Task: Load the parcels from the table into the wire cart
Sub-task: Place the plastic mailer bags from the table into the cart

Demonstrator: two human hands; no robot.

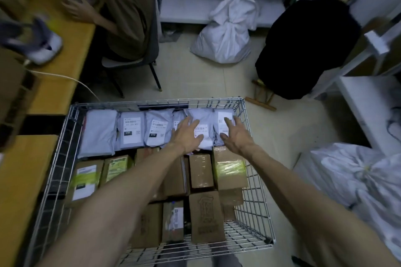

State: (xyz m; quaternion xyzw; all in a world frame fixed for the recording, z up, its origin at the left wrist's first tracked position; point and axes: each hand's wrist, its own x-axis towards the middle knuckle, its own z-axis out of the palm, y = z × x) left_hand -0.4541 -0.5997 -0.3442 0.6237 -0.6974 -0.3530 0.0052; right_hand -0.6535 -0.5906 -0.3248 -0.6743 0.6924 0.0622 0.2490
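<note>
Left hand [186,134] and right hand [235,136], fingers spread loose, press grey plastic mailer parcels [155,131] inside the silver wire cart [160,102].

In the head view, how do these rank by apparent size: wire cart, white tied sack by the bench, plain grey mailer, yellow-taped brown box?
1. Silver wire cart
2. White tied plastic sack
3. Plain grey plastic mailer and yellow-taped brown cardboard box: these look alike, so not ranked.

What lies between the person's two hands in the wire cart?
In the head view, a grey mailer with a white label lies between the left hand and the right hand, in the far row of the wire cart.
</note>
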